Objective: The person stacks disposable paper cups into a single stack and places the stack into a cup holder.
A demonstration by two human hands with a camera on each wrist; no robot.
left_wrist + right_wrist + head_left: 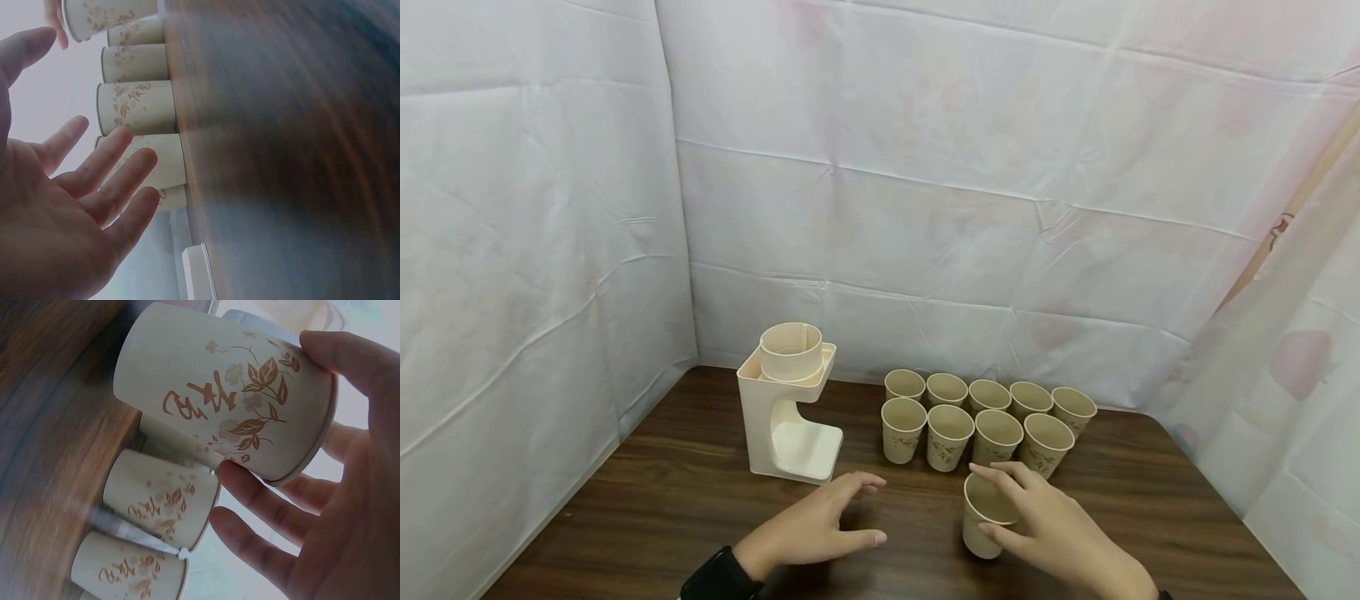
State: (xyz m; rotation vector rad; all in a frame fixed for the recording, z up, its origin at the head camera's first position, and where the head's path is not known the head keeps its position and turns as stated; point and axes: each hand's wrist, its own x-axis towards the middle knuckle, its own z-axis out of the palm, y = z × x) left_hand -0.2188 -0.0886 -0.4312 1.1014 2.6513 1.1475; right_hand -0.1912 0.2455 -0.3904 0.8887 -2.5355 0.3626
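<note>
In the head view my right hand (1054,527) grips a beige paper cup (976,533) near its rim, thumb on the near side and fingers across the far side. The right wrist view shows leaf and flower print with brown lettering on this upright cup (206,394); the thumb (344,356) lies just below the rim. My left hand (820,521) hovers over the table to the left of the cup, its fingers spread and nothing in them. Seen from the left wrist, its palm (56,219) faces the row of cups.
Behind the held cup, several matching paper cups (949,437) stand upright in two rows. A cream-coloured stand (760,429) with a round cylinder (792,367) on top is at the left. Pale cloth (880,225) hangs behind the dark wooden table (647,508).
</note>
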